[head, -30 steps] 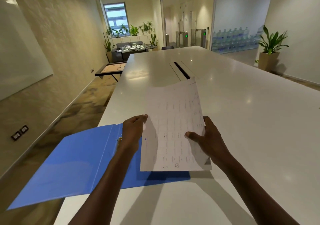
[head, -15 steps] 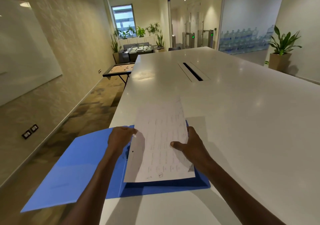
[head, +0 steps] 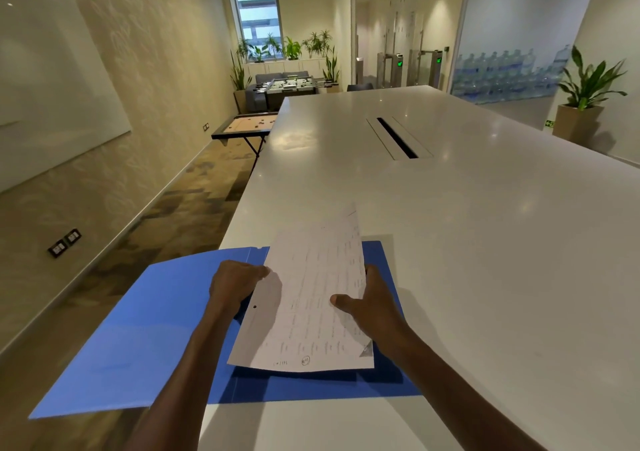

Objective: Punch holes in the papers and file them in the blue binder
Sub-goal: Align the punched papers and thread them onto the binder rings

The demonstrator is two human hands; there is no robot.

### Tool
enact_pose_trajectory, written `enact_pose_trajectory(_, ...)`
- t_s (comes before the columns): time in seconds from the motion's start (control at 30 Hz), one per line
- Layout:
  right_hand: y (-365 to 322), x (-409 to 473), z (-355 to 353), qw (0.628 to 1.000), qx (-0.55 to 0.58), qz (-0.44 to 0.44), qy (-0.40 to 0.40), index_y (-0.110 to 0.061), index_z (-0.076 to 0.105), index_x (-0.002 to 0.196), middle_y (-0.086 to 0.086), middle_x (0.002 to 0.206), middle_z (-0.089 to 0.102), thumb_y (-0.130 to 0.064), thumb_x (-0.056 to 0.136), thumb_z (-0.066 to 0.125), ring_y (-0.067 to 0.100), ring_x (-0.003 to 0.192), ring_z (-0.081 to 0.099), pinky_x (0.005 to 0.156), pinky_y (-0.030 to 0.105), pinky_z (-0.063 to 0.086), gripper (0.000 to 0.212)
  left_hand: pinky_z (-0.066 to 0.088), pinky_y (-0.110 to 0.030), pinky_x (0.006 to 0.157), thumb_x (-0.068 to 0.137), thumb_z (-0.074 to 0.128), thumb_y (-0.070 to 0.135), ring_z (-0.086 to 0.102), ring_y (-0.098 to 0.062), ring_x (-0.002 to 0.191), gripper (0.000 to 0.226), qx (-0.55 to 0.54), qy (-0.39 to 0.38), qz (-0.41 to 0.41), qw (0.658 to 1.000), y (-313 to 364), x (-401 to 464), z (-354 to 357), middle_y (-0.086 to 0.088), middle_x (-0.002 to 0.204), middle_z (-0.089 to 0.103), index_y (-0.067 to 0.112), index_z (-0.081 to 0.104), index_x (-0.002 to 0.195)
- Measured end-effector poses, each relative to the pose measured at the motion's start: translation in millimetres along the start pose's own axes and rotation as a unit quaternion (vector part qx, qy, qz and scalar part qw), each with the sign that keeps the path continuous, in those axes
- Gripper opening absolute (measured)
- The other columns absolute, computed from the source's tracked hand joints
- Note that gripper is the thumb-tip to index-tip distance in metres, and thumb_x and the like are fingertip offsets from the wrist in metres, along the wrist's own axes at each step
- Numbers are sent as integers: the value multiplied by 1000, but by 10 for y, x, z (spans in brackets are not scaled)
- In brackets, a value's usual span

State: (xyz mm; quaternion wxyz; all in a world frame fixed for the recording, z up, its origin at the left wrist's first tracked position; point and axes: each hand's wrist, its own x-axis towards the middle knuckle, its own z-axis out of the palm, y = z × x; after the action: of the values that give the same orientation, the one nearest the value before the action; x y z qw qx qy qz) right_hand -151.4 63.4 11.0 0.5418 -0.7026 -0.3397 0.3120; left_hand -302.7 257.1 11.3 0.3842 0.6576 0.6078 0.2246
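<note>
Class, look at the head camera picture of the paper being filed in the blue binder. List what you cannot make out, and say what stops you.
Head view:
- Binder rings: hidden under the paper and the left hand.
- A second punched hole: only one hole shows; the left hand covers the edge above it.
- Printed text on the paper: too small and faint to read.
- Right hand fingers: behind the paper; only the thumb shows.
- Blue binder left cover: overhangs the table edge.

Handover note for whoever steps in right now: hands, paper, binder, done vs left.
Left hand: grips the paper's left edge, above the punched hole.
Right hand: grips the right edge, thumb on top.
Paper: held tilted over the blue binder, which lies open at the white table's near corner, its left cover overhanging the edge.
Done: at least one hole is punched.
Left: lower the sheet onto the rings, hidden here, and close the binder. No punch or other papers in view.
</note>
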Motion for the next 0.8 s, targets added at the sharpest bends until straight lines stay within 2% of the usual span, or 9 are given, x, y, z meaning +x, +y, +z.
enact_pose_trajectory(0.13, 35, 2, -16, 1000, 7, 7, -5, -19, 37, 127, -8, 116, 53, -18, 82, 73, 5, 96, 53, 64, 11, 41, 58, 37, -32, 61, 79, 76, 24, 49, -24, 61, 36, -10, -20, 0, 1000, 9, 44, -11, -12, 60, 48, 3, 55, 58)
enact_pose_trajectory(0.23, 42, -12, -25, 1000, 19, 15, -6, -19, 37, 127, -7, 117, 55, -17, 82, 73, 6, 96, 54, 66, 12, 42, 58, 33, -28, 55, 80, 76, 22, 43, -23, 56, 34, -13, -28, -14, 999, 36, 13, -13, -11, 59, 43, 4, 52, 63)
enact_pose_trajectory(0.33, 61, -20, -45, 999, 26, 21, -6, -21, 37, 127, -7, 118, 55, -17, 82, 73, 7, 99, 54, 67, 14, 42, 57, 31, -26, 50, 79, 77, 21, 40, -23, 50, 41, -21, -29, -35, 999, 61, -44, -7, -11, 57, 42, 5, 47, 56)
enact_pose_trajectory(0.43, 58, -16, -45, 999, 27, 21, -6, -21, 37, 126, -8, 116, 55, -17, 82, 73, 5, 96, 53, 65, 12, 41, 56, 35, -28, 52, 78, 79, 25, 46, -25, 54, 41, -30, -22, -31, 999, 71, -87, -12, -15, 59, 49, 3, 50, 58)
enact_pose_trajectory(0.53, 50, -10, -37, 999, 26, 23, -3, -20, 37, 126, -6, 118, 55, -17, 83, 72, 9, 99, 54, 67, 15, 43, 56, 45, -30, 55, 78, 78, 31, 56, -28, 53, 34, -23, -15, -3, 1000, 44, -142, -16, -7, 46, 59, 8, 62, 57)
enact_pose_trajectory(0.67, 53, -23, -21, 999, 31, 26, -2, -21, 37, 124, -6, 120, 55, -19, 83, 72, 10, 102, 55, 72, 19, 46, 54, 53, -36, 59, 80, 75, 38, 63, -30, 57, 23, -12, 3, 55, 998, -25, -214, -14, -11, 57, 66, 17, 74, 70)
enact_pose_trajectory(0.73, 46, -33, -19, 999, 33, 26, -2, -22, 37, 121, -8, 114, 54, -18, 83, 72, 5, 94, 54, 67, 15, 44, 52, 56, -41, 65, 83, 72, 38, 67, -34, 68, 26, 8, 4, 57, 998, -37, -210, -23, -18, 70, 70, 16, 71, 68)
enact_pose_trajectory(0.8, 42, -37, -17, 999, 40, 28, -2, -24, 36, 118, -10, 110, 53, -18, 83, 72, 0, 87, 52, 62, 13, 41, 50, 56, -42, 68, 85, 69, 37, 68, -33, 71, 27, 26, 0, 61, 998, -41, -190, -34, -17, 74, 71, 15, 71, 70)
